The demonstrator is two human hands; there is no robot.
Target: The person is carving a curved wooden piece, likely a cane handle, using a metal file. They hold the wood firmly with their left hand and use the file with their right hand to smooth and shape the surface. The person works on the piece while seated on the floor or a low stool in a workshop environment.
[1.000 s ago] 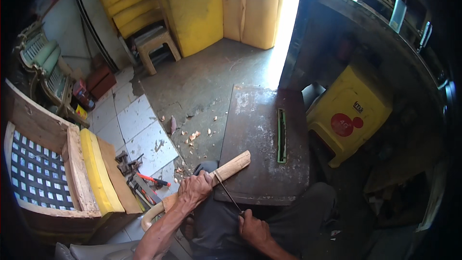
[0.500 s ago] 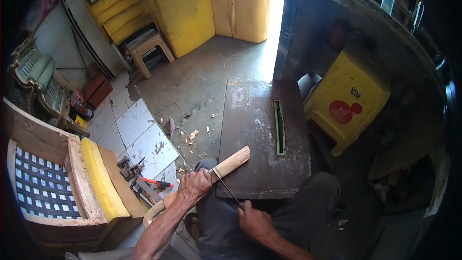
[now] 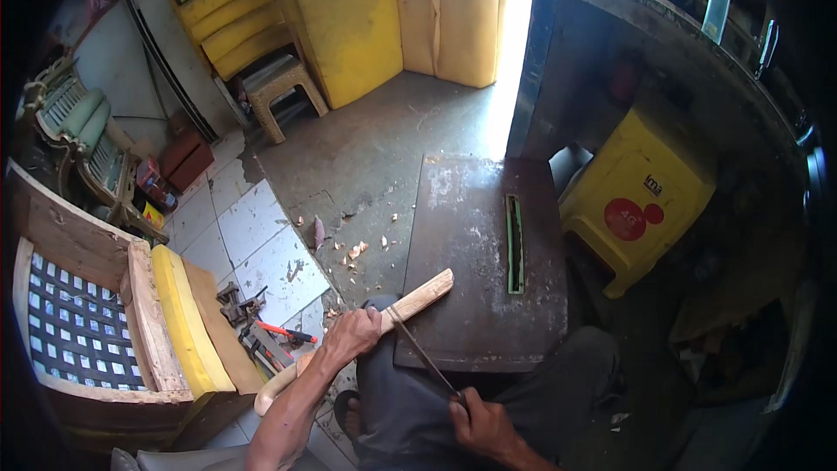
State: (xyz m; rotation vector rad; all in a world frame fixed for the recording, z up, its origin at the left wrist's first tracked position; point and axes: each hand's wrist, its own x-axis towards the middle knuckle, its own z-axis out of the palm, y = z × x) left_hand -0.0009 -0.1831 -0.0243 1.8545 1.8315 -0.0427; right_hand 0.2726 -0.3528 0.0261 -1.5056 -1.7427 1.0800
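Observation:
A long piece of pale wood (image 3: 423, 298) lies slantwise over my left thigh, its far end above the dark tabletop. Its curved lower end (image 3: 277, 385) shows beyond my left forearm. My left hand (image 3: 353, 336) is closed around the wood near the middle. In my closed right hand (image 3: 485, 424) is one end of a thin, straight, dark file-like tool (image 3: 425, 356). The tool's other end rests across the wood just past my left fist. My fingers hide the tool's held end.
A dark low table (image 3: 471, 253) with a green-edged slot stands in front. Wood chips (image 3: 357, 249) lie on the floor. Hand tools (image 3: 270, 336) and a wooden frame with woven straps (image 3: 83, 323) are at left. A yellow plastic stool (image 3: 641, 201) leans at right.
My right hand has moved down and to the right, drawing the tool so that more of its length shows. My left hand keeps its grip on the wood. The whole view has shifted slightly.

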